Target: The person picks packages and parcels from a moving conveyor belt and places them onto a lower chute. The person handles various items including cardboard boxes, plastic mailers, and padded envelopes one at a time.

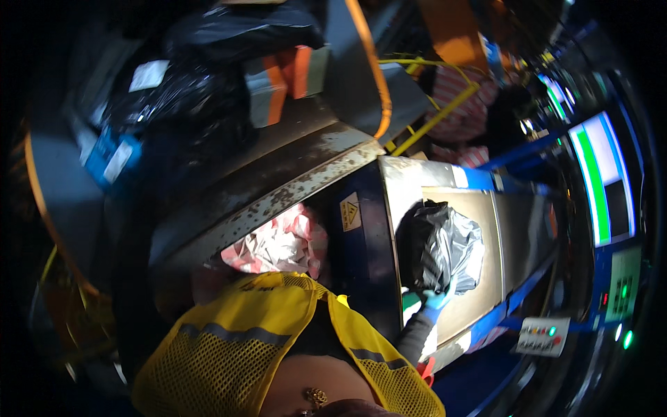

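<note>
My right hand (439, 301), in a light blue-green glove below a dark sleeve, reaches the lower edge of a black plastic bag (451, 245). Its fingers lie against the bag, but blur hides whether they close on it. The bag rests on a tan surface (490, 224) inside a blue-sided conveyor or machine frame. My left hand is not in view. Before me a worn metal edge (292, 195) slants across the view, with a red-and-white striped bag (284, 242) below it.
Large black plastic wrapping (193, 99) and a blue package (112, 159) lie at the upper left, near grey-and-orange boxes (268, 91). A yellow rail (435, 120) crosses behind. At the right stand a lit screen (599, 182) and a button panel (543, 337).
</note>
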`<action>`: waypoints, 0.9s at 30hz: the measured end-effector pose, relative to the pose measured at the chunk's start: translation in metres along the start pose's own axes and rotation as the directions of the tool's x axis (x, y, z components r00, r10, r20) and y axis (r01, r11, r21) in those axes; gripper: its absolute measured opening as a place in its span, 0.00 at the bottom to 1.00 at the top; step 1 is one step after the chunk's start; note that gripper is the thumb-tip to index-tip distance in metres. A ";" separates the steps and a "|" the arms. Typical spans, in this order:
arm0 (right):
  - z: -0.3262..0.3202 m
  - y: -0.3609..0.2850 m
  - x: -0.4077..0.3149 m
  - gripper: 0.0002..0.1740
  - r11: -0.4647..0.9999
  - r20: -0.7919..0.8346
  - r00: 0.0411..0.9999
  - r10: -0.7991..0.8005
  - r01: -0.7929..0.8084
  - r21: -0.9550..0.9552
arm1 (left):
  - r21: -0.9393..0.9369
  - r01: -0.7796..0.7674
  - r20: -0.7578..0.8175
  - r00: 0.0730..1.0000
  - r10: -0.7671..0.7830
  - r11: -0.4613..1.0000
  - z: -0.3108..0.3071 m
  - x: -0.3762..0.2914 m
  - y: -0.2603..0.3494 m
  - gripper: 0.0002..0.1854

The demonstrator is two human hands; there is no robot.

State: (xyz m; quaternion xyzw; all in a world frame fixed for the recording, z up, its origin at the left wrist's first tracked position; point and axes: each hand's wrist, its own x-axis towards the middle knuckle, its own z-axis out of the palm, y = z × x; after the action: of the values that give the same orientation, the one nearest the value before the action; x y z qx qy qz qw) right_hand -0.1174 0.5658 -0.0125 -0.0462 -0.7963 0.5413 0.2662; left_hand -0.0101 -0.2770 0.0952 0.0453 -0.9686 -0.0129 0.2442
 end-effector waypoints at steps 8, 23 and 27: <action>0.091 -0.064 0.014 0.28 0.503 -0.021 0.742 0.670 -0.433 0.748 | 0.146 -0.178 0.033 0.984 0.175 0.973 0.041 -0.003 -0.064 0.32; 0.258 -0.146 -0.087 0.27 0.887 0.820 0.573 -0.001 -0.379 0.266 | -0.359 0.087 0.078 0.995 -0.063 0.929 0.037 -0.037 0.146 0.16; 0.284 -0.146 -0.092 0.28 0.325 0.946 0.266 0.187 -0.925 0.196 | -0.654 0.079 0.119 0.993 -0.001 0.752 -0.067 0.029 0.223 0.18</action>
State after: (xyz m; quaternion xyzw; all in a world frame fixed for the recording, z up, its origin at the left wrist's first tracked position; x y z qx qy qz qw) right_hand -0.1420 0.2354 0.0049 -0.0049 -0.4183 0.8264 -0.3770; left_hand -0.0217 -0.0579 0.1786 -0.0233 -0.9131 -0.3599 0.1901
